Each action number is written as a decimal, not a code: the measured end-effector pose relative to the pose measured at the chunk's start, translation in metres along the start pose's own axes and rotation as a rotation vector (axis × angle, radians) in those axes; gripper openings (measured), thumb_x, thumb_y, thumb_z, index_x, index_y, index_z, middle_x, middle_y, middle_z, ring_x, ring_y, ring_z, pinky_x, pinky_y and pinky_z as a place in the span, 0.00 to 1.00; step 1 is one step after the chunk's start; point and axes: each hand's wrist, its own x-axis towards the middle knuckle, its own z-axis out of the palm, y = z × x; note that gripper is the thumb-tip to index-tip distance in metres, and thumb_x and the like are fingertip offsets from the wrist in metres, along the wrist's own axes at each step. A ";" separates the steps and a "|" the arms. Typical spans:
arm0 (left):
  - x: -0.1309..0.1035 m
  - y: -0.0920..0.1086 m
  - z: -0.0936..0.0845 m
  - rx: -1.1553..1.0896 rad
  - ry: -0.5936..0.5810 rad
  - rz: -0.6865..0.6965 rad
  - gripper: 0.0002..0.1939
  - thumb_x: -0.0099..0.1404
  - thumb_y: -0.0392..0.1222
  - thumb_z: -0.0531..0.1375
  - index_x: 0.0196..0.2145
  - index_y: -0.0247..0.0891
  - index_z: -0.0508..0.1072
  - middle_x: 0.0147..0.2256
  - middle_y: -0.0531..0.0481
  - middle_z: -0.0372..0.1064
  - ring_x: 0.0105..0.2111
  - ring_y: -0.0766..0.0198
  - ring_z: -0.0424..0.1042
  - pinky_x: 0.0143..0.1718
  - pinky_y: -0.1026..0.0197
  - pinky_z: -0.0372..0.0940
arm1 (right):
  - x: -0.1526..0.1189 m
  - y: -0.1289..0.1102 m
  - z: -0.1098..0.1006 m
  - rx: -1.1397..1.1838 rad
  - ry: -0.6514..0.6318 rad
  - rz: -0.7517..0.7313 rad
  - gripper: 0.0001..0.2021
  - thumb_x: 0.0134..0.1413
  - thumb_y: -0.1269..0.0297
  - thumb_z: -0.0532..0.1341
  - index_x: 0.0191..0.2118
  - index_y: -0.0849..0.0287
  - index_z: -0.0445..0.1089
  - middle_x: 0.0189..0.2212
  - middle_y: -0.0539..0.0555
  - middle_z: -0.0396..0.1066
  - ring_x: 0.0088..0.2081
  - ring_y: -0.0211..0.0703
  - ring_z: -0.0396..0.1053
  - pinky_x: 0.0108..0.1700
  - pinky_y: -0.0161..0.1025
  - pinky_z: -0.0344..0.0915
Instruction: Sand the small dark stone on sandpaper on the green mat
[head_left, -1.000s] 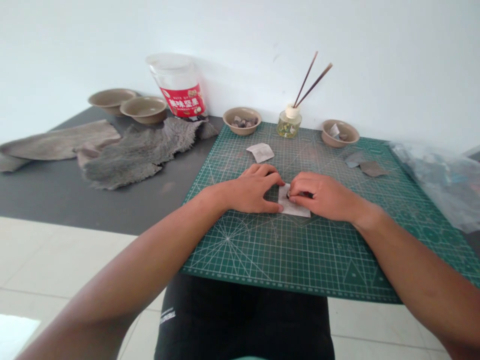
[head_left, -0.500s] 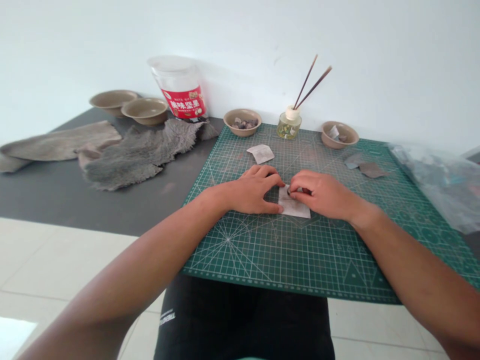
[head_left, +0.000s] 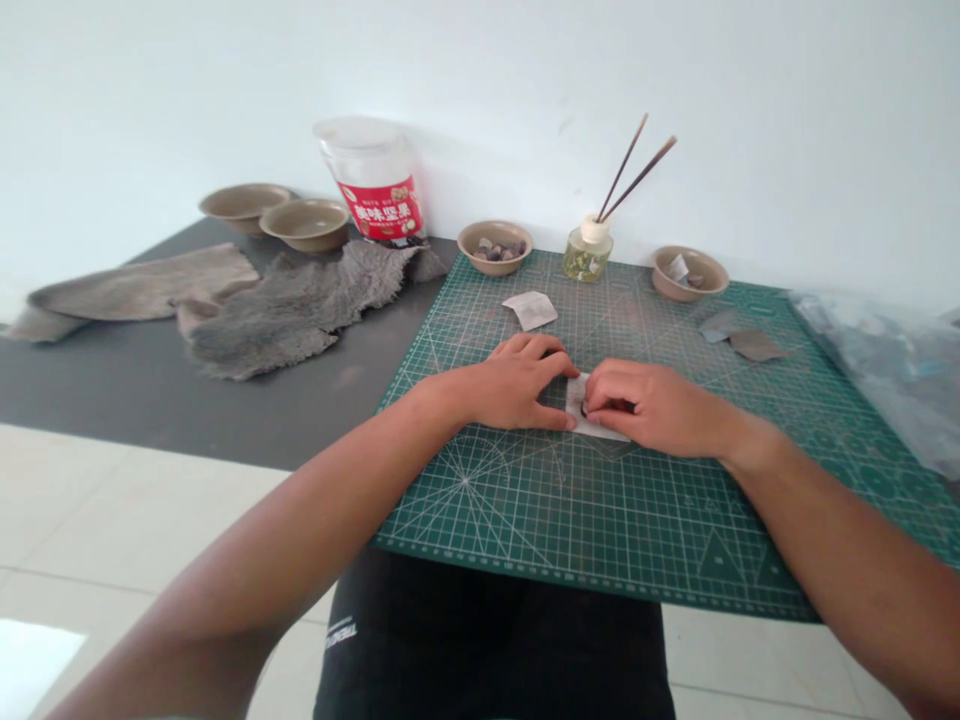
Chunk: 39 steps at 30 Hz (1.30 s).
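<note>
Mid-rub, apparently: left hand splayed, pinning the pale papery rectangle inside the tabletop's near edge, right hand pinching a small dark piece, steadiness wanted next

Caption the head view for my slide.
Left hand steadies a pale sheet on a green cutting mat, right hand curled over it.

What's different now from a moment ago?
The right hand has moved toward the person across the paper, still pinching a small dark thing. The view shifted slightly. The left hand still touches the paper's left edge; bowls and jar stayed put.
</note>
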 end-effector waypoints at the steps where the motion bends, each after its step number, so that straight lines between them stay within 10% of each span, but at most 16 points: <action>1: 0.000 0.000 0.000 0.002 -0.001 -0.001 0.32 0.65 0.63 0.59 0.60 0.46 0.64 0.63 0.44 0.52 0.65 0.45 0.48 0.65 0.44 0.46 | 0.000 0.000 0.000 -0.007 0.017 0.005 0.04 0.63 0.66 0.60 0.36 0.56 0.71 0.38 0.52 0.71 0.40 0.43 0.70 0.43 0.41 0.64; 39: -0.001 0.007 0.002 0.043 -0.040 -0.093 0.38 0.62 0.66 0.56 0.64 0.46 0.59 0.68 0.42 0.44 0.69 0.43 0.40 0.66 0.42 0.43 | 0.000 0.001 -0.003 -0.022 0.066 0.091 0.05 0.62 0.66 0.60 0.34 0.57 0.71 0.35 0.52 0.68 0.39 0.43 0.68 0.42 0.41 0.61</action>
